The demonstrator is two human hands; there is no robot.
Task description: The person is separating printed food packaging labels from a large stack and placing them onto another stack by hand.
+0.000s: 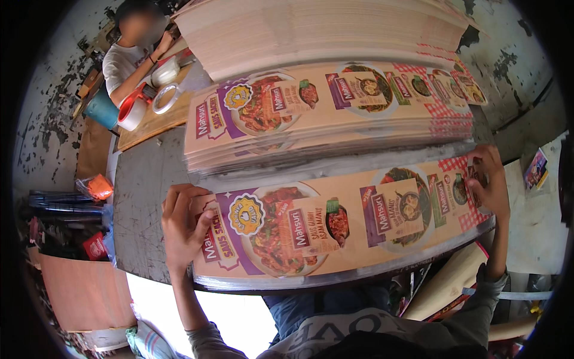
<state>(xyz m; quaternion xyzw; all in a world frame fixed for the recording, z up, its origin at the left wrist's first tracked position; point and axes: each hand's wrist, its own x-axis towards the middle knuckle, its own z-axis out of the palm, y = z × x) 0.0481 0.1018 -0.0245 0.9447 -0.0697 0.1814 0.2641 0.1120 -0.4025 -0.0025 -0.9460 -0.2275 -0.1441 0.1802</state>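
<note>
A long stack of printed sheets lies crosswise before me on the grey table, its top sheet showing dishes of food, sauce packets and a red checked corner. At its left end my left hand grips the short edge, thumb lying over the top sheet and fingers curled at the side. My right hand holds the opposite end, its thumb and fingers bent around the checked corner. How many sheets each hand grips I cannot tell. Just beyond is a second stack of the same sheets, apart from both hands.
A much taller pile of pale sheets rises at the back. On a wooden board at the far left are a red tape dispenser and a white tape roll. Another person sits there. Bare grey tabletop shows at left.
</note>
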